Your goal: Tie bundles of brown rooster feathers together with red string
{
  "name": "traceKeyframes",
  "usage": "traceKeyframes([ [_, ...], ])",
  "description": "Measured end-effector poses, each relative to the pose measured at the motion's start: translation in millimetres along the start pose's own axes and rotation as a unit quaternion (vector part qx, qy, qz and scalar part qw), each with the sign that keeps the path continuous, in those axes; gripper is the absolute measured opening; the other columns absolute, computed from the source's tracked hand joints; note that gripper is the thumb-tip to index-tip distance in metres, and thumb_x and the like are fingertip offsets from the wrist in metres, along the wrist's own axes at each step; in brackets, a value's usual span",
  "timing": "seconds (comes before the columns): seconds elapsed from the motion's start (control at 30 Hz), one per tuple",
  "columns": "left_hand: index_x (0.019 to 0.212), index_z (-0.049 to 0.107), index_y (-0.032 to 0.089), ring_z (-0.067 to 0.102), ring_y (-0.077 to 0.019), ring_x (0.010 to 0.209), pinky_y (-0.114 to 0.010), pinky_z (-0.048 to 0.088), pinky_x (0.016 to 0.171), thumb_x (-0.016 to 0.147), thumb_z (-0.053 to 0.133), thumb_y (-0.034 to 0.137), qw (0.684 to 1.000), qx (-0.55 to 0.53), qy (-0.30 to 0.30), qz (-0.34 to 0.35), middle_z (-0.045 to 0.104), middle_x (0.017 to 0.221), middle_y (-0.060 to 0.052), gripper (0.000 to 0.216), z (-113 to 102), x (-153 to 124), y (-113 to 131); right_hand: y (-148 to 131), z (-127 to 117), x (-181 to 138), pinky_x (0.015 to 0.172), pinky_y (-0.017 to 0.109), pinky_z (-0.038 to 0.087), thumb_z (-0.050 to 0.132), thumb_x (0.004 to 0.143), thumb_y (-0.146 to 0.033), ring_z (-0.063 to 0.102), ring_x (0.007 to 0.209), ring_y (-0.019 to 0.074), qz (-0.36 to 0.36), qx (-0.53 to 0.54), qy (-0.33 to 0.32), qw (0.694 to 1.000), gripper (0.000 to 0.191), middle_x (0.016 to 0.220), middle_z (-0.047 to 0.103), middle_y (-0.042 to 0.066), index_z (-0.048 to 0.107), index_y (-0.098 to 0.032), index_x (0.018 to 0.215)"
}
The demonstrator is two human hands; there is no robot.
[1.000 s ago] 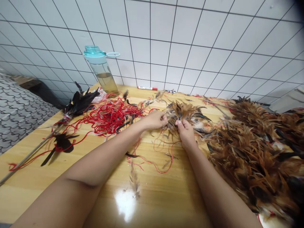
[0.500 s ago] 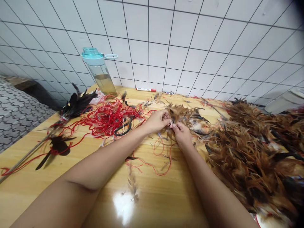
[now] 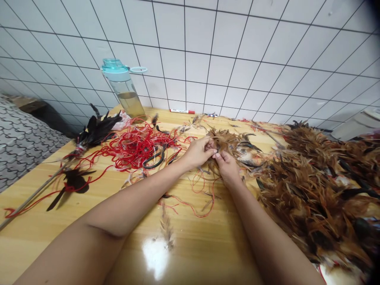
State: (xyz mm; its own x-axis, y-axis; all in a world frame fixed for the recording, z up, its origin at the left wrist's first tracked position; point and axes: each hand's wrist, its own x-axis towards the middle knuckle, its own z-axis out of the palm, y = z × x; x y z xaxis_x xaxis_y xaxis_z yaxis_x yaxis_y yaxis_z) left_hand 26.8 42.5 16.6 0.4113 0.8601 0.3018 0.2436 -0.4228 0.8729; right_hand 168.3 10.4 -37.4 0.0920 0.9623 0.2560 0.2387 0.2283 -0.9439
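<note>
My left hand (image 3: 200,152) is closed in a pinch, its thumb and fingertips at the near end of brown feathers (image 3: 227,139). Opposite it, the thumb and forefinger of my right hand (image 3: 227,166) pinch at the same spot, the fingertips of both hands nearly touching. The feathers fan out beyond my hands, brown with dark tips. My fingers hide most of the quill ends. A thin red string (image 3: 204,215) loops over the table just below my hands.
A tangle of red string (image 3: 133,148) lies left, with black-handled scissors (image 3: 154,158) in it. Black feathers (image 3: 97,128) are tied on a stick (image 3: 38,194). A water bottle (image 3: 129,97) and red marker (image 3: 182,111) stand and lie near the wall. Brown feathers (image 3: 314,190) heap at right.
My hands stay at almost the same place. The fingertips have shifted slightly, and the small pale bit seen between them earlier is now covered.
</note>
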Motion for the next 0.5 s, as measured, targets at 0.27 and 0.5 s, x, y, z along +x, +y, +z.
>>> traceKeyframes([
  [0.27,0.07,0.053,0.013,0.047,-0.0069,0.052,-0.019,0.036,0.052,0.069,0.066,0.028,0.982,-0.135,-0.051,-0.122,0.054,0.058,0.004,0.019,-3,0,3,-7,1,-3,0.06,0.027,0.037,0.049,0.08,-0.043,0.044,0.063,0.0141,-0.012,-0.011,0.007,1.0,0.027,0.063,0.046,-0.001,0.046,-0.021,0.064],
  [0.5,0.068,0.064,0.01,0.053,-0.0091,0.055,-0.02,0.04,0.054,0.067,0.066,0.025,0.974,-0.149,-0.094,-0.139,0.063,0.061,-0.002,0.015,-10,2,7,-13,-3,-3,0.063,0.03,0.039,0.042,0.083,-0.039,0.047,0.062,0.0155,-0.052,-0.103,-0.02,0.993,0.025,0.063,0.048,0.0,0.045,-0.022,0.065],
])
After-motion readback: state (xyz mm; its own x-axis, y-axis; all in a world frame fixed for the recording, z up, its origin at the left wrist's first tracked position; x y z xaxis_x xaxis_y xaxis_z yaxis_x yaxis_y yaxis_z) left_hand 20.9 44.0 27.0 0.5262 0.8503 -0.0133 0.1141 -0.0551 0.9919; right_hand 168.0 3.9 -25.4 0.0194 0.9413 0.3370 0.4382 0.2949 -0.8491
